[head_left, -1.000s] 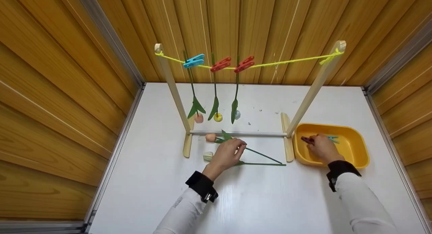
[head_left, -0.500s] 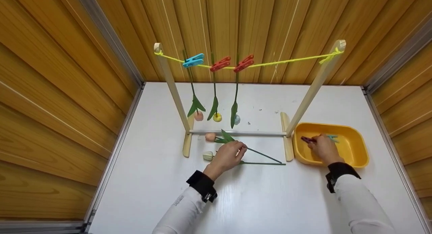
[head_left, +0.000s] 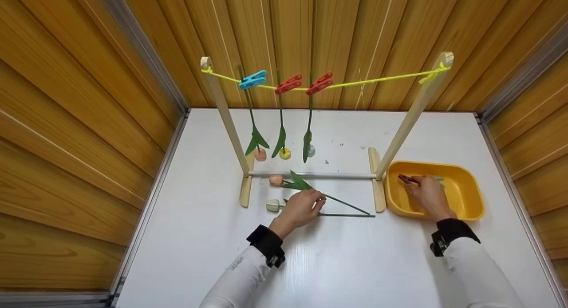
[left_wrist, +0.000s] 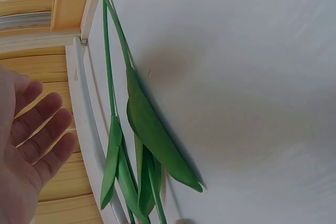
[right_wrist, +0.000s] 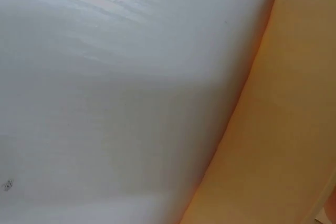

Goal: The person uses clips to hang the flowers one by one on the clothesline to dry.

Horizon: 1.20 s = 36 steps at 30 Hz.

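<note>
Over two artificial tulips lying on the table, my left hand point(head_left: 301, 208) hovers with loosely bent fingers. The left wrist view shows that hand point(left_wrist: 34, 145) apart from the green stems and leaves point(left_wrist: 152, 124), its fingers holding nothing. One tulip has a peach head point(head_left: 276, 180), the other a whitish head point(head_left: 272, 205); their stem ends meet at the right. Inside the yellow tub point(head_left: 466, 201), my right hand point(head_left: 429, 197) pinches a dark purplish clothespin point(head_left: 404, 179). A light blue clothespin point(head_left: 439, 179) lies behind that hand, partly hidden.
A wooden stand carries a yellow string point(head_left: 372, 81). Three tulips hang head down from it, under a blue clothespin point(head_left: 253, 79) and two red clothespins point(head_left: 288, 84). A metal rod point(head_left: 346, 175) joins the stand's feet. Right of the stand, the tub wall point(right_wrist: 283, 108) fills the right wrist view's side.
My right hand has turned slightly, and the dark clothespin in its fingers has shifted up a little and tilted. My left hand has edged slightly right and down over the tulips.
</note>
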Tool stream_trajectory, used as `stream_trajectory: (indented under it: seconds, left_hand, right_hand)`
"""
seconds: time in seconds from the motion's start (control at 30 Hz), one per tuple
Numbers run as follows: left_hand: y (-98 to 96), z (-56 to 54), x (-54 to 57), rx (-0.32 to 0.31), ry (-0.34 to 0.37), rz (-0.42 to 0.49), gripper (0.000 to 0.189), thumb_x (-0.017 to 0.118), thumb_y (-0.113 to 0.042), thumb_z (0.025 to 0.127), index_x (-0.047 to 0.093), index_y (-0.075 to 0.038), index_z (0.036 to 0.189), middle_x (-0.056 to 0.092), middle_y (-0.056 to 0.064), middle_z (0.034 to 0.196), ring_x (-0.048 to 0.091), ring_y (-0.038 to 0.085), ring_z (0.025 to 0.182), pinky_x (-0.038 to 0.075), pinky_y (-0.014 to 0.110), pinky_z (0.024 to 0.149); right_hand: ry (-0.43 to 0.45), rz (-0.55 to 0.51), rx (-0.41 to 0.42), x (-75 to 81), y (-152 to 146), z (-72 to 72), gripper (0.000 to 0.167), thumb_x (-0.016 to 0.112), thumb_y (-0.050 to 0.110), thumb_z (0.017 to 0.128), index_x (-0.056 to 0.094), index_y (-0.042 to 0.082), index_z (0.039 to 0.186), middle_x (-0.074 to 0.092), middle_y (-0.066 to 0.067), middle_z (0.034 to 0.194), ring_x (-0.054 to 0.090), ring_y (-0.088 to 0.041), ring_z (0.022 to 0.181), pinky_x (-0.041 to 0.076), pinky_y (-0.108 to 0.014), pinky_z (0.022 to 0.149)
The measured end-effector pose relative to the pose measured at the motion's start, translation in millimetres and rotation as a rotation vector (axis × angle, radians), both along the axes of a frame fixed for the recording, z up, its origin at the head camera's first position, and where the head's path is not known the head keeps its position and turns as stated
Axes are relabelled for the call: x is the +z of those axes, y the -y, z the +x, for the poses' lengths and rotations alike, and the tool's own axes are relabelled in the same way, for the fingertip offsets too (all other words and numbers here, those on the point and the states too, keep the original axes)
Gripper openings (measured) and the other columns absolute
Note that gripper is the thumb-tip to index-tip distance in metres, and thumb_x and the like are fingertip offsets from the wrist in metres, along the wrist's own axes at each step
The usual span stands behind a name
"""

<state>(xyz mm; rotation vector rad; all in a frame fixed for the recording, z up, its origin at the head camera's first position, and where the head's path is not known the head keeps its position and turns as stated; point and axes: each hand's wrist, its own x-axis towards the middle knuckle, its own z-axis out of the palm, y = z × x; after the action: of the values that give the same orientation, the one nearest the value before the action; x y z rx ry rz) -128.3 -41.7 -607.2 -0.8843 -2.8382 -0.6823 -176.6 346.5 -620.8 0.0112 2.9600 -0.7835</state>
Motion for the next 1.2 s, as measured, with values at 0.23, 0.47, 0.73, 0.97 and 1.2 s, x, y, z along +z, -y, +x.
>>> stream_trajectory:
  seconds: [0.23,0.47,0.73,0.97,1.2]
  left_hand:
    - [-2.7,-0.3,-1.1,-0.031,-0.008,-0.044,0.019,0.055,-0.025,0.101,0.071,-0.015,0.104,0.073,-0.001,0.096,0.069,0.016,0.091,0.055,0.031,0.079]
    - [-6.3,2.7,-4.3,-0.091,-0.023,-0.137,0.019,0.055,-0.026,0.101,0.071,-0.017,0.106,0.071,-0.001,0.101,0.068,0.016,0.096,0.055,0.030,0.082]
    - [-10.3,6.9,-13.5,-0.155,-0.061,-0.263,0.020,0.055,-0.026,0.101,0.069,-0.017,0.112,0.069,-0.001,0.101,0.065,0.016,0.094,0.054,0.028,0.080]
    - [-8.8,6.0,-18.4,-0.163,-0.062,-0.310,0.019,0.058,-0.021,0.100,0.069,-0.017,0.115,0.069,-0.001,0.104,0.065,0.017,0.096,0.053,0.027,0.083]
    - [-7.4,4.2,-24.4,-0.162,-0.078,-0.289,0.018,0.061,-0.017,0.097,0.069,-0.015,0.113,0.068,0.000,0.101,0.063,0.017,0.093,0.053,0.026,0.081]
  right_hand:
    - [-0.177,0.023,-0.009,11.0,4.7,11.1,0.038,0.062,0.012,0.097,0.060,-0.016,0.122,0.054,-0.027,0.097,0.049,-0.036,0.081,0.045,-0.048,0.073]
    - [-0.445,-0.013,0.012,18.2,10.8,20.9,0.027,0.070,0.004,0.090,0.068,-0.014,0.109,0.052,-0.019,0.081,0.047,-0.029,0.072,0.037,-0.032,0.063]
    - [-0.644,-0.024,0.090,33.4,25.4,28.2,0.019,0.075,0.000,0.084,0.071,-0.009,0.100,0.051,-0.013,0.073,0.045,-0.021,0.067,0.032,-0.016,0.061]
    - [-0.795,-0.045,0.170,44.5,38.1,28.9,0.017,0.079,-0.003,0.078,0.071,-0.009,0.093,0.057,-0.015,0.071,0.049,-0.022,0.064,0.034,-0.022,0.061]
    - [-0.792,-0.037,0.212,58.8,54.4,30.7,0.022,0.078,-0.001,0.080,0.073,-0.006,0.101,0.063,-0.015,0.078,0.056,-0.025,0.069,0.041,-0.024,0.063]
